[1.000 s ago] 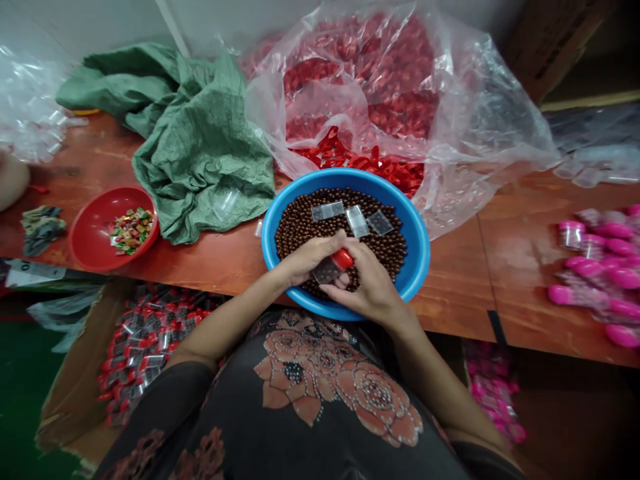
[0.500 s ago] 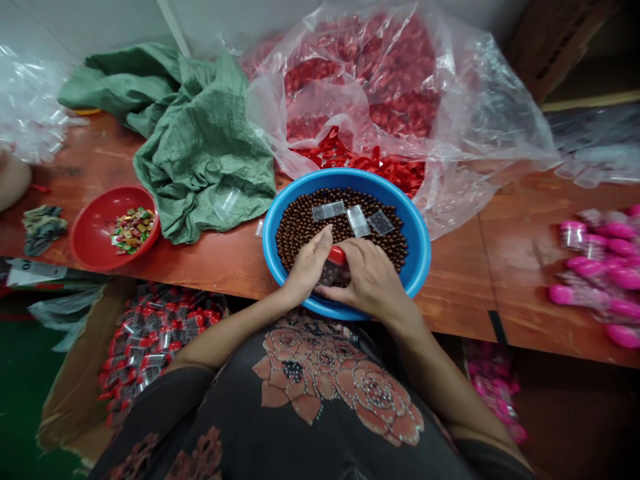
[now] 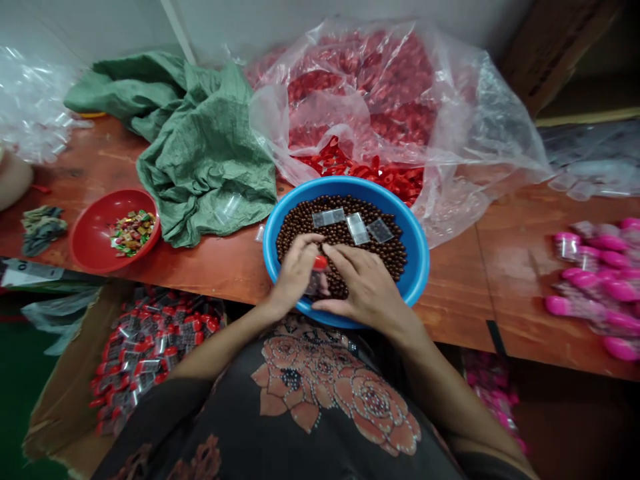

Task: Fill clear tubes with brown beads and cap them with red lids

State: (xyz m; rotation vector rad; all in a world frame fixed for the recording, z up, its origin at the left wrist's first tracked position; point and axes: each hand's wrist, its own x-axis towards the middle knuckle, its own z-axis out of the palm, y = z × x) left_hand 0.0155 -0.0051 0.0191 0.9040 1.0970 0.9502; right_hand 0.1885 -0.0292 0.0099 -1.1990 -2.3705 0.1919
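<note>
Grasping a small clear container with a red cap point(image 3: 319, 264), the left hand point(image 3: 291, 280) has its fingers wrapped around it in the head view. The right hand point(image 3: 367, 283) is spread, thumb and fingers apart, just beside the cap; whether its fingertips touch it cannot be told. Beneath both hands' fingers are brown beads point(image 3: 300, 219) in a blue basin point(image 3: 421, 257). Beyond the fingertips, three clear boxes point(image 3: 357, 228) lie on the beads; farther out sits a plastic bag of red pieces point(image 3: 360, 87). Well left of the fingers, a red bowl point(image 3: 87, 233) holds wrapped sweets point(image 3: 133, 233).
</note>
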